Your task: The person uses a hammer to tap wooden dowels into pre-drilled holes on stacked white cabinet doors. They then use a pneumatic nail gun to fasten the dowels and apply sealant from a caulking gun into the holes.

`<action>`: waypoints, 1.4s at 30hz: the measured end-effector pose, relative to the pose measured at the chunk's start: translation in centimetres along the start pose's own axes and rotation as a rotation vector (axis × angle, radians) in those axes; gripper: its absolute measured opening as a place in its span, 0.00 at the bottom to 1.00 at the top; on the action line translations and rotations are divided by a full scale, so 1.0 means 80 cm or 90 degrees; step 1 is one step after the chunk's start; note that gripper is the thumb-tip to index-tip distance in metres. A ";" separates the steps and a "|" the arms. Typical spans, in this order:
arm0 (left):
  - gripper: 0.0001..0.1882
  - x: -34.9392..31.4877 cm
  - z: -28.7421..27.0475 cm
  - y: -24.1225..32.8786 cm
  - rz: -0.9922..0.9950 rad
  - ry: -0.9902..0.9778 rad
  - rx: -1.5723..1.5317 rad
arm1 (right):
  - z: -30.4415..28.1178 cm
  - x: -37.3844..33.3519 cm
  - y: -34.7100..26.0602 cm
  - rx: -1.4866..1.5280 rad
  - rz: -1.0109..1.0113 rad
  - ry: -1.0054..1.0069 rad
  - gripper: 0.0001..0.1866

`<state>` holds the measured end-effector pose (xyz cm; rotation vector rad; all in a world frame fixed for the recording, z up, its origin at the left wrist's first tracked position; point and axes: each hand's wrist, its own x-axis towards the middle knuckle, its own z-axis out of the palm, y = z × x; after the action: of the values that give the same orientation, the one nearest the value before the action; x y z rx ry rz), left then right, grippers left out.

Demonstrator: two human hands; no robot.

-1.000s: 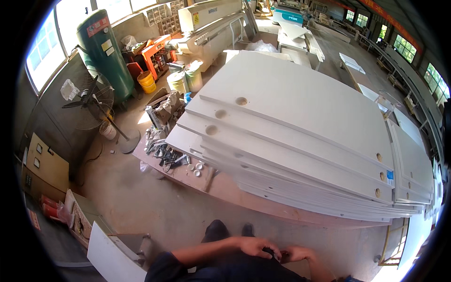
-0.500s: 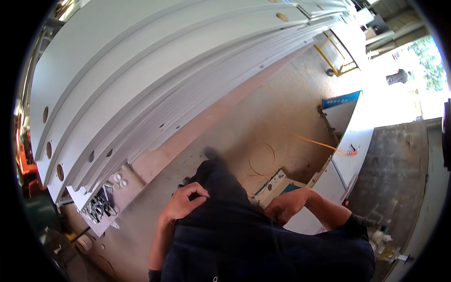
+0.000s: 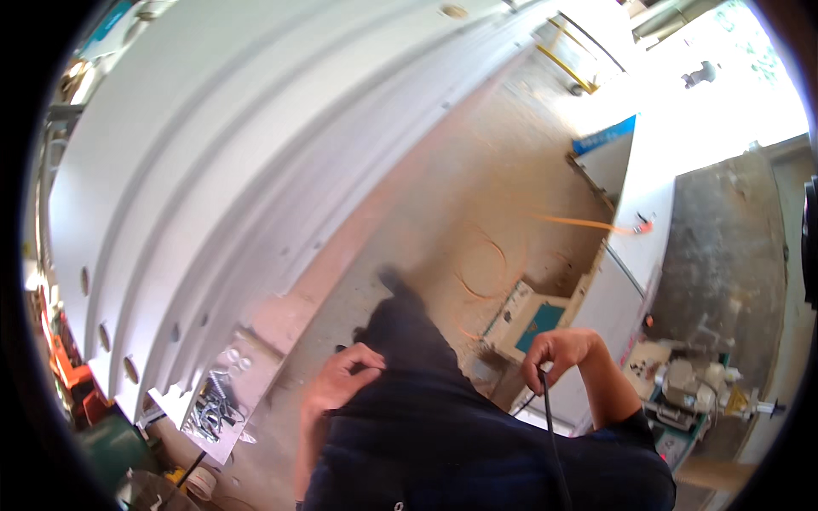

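My right hand (image 3: pixel 558 353) is closed on a thin black cord (image 3: pixel 550 417), which hangs from the fingers down across my dark clothing. Its far end and what it joins are hidden. My left hand (image 3: pixel 345 381) is beside my dark trouser leg (image 3: pixel 392 332), with fingers and thumb curled loosely together and nothing visible between them. To the left rises a large stack of white panels (image 3: pixel 230 153) with round holes near their ends. Some blur softens the panel edges.
At right runs a long white-topped bench (image 3: pixel 643 213) with an orange hose (image 3: pixel 579 223) on it. A box with a green panel (image 3: pixel 541 328) stands on the floor. Metal hardware (image 3: pixel 213 413) lies on the pinkish board at lower left. A yellow-framed cart (image 3: pixel 567 68) stands far ahead.
My right hand has moved away from my body, to the right, and the black cord now shows in it. The left hand stays near my leg. The view has shifted.
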<state>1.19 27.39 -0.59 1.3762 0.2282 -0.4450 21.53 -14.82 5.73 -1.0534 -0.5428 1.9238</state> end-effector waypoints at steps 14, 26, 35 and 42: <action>0.20 -0.114 0.060 -0.089 0.008 0.420 0.262 | -0.115 0.275 -0.067 -0.426 0.087 -0.054 0.25; 0.17 -0.157 0.118 -0.195 -0.183 0.466 0.097 | -0.176 0.333 -0.047 -0.493 0.037 -0.190 0.26; 0.22 -0.118 0.048 -0.147 0.013 0.158 -0.021 | -0.148 0.357 -0.112 -0.384 0.064 -0.196 0.26; 0.19 -0.055 0.038 -0.025 0.003 0.477 0.008 | -0.061 0.447 -0.098 -0.622 -0.097 -0.099 0.23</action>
<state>-3.88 24.92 0.04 1.5082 0.8323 0.0955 19.36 19.34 -8.08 -1.3750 -1.7013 1.5893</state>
